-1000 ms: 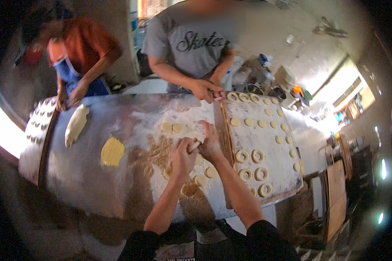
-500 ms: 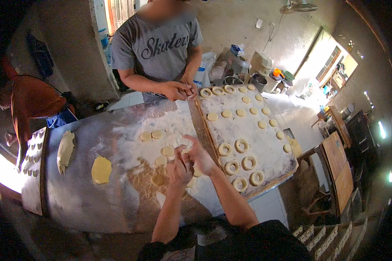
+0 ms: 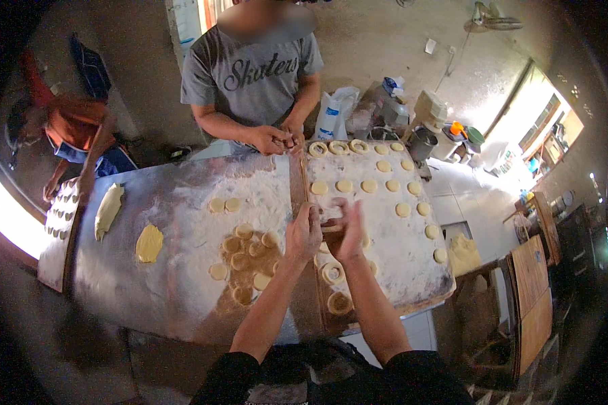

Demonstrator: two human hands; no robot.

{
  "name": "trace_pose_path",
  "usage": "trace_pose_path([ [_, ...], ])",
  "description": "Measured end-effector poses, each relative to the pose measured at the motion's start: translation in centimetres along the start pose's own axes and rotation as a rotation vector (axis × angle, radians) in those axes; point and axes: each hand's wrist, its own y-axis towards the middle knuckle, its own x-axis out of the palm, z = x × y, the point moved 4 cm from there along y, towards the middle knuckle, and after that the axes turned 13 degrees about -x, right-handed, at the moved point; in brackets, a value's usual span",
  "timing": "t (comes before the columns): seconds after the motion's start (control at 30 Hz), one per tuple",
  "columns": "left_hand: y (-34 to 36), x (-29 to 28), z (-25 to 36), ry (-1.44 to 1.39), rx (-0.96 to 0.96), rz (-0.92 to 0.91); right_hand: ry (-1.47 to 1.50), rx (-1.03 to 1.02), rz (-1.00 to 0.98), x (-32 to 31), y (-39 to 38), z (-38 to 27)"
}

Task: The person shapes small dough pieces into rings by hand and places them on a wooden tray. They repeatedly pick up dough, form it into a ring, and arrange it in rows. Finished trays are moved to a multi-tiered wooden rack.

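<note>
My left hand [image 3: 304, 233] is held above the near left edge of the floured tray [image 3: 419, 263], its fingers closed together. Facing it, my right hand [image 3: 348, 229] has its fingers partly stretched and smeared by motion. A pale piece of dough [image 3: 330, 214] seems to sit between the two hands; its shape is blurred. Under my forearms lie dough rings [image 3: 332, 273] on the tray. To the left of my hands, several round dough pieces [image 3: 239, 261] are grouped on the floured metal table [image 3: 182, 297], with a pair [image 3: 224, 204] farther back.
Discs [image 3: 369, 186] and rings of dough fill much of the tray. A yellow slab [image 3: 149, 244] and a long pale dough piece [image 3: 109, 210] lie at left. Opposite me stands a person in a grey shirt [image 3: 260, 81], hands together. Another person [image 3: 78, 125] bends at far left beside a board [image 3: 62, 216].
Both my hands have moved right and away from me, from over the dough pieces on the table to the tray's edge. The view has shifted, and the person at left has moved toward the board.
</note>
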Motion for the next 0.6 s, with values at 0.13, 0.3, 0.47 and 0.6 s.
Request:
trace_pose_path([
  [0.13, 1.3, 2.0, 2.5, 0.286, 0.14, 0.017, -0.843, -0.449, -0.391, -0.9, 1.8, -2.9],
  [0.3, 1.9, 3.6, 2.9, 0.207, -0.01, -0.048, -0.325, -0.067, -0.221, -4.2, 3.5, -4.8],
  [0.47, 5.1, 5.1, 0.5, 0.253, -0.12, 0.035, -0.874, -0.16, -0.284, -4.0, 8.1, -2.4],
  [0.6, 7.1, 3.8, -2.5, 0.656, -0.261, 0.053, -1.468, -0.053, -0.226, -6.5, 10.5, -0.6],
])
